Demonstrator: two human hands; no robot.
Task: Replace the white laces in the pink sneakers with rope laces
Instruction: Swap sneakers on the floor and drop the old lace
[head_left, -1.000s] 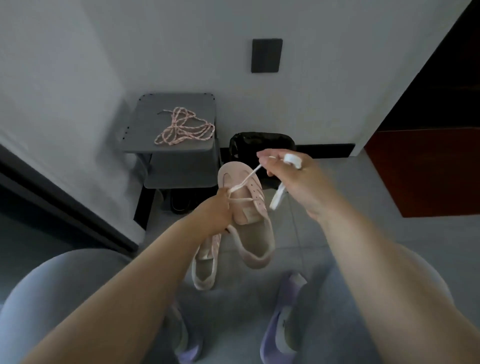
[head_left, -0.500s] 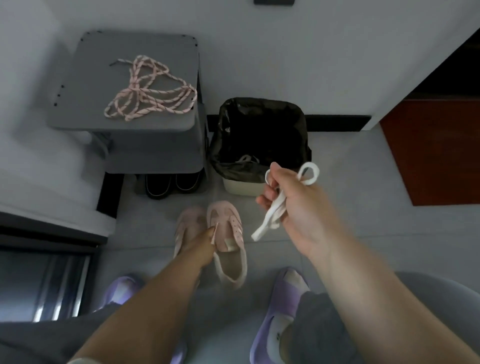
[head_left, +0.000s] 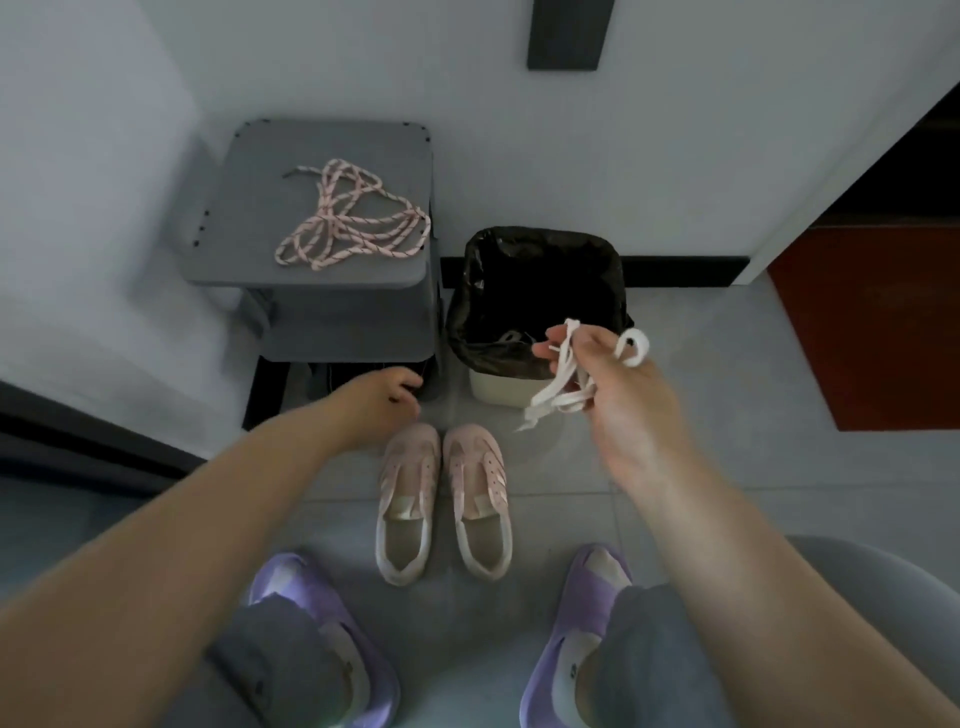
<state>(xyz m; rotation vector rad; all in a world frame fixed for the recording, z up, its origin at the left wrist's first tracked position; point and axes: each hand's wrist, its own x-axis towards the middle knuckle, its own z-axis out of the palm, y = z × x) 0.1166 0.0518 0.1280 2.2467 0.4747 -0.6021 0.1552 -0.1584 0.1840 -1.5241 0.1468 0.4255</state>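
right hand (head_left: 618, 410) pinches bunched white laces (head_left: 560, 394), bin (head_left: 597, 244) just off at its 11 o'clock; left hand (head_left: 374, 402) empty, loosely curled, is nearer the rope laces (head_left: 348, 223) on the stool (head_left: 322, 270) at its 12; sneakers (head_left: 410, 483) on floor (head_left: 563, 499), unlaced.

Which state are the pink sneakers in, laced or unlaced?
Unlaced: both pink sneakers show no lace across their tongues; the right hand holds the white laces.

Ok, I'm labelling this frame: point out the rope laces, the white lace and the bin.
rope laces (head_left: 343, 223), head view, middle of the tangle.
white lace (head_left: 551, 399), head view, loose hanging strands.
bin (head_left: 493, 387), head view, pale front wall.
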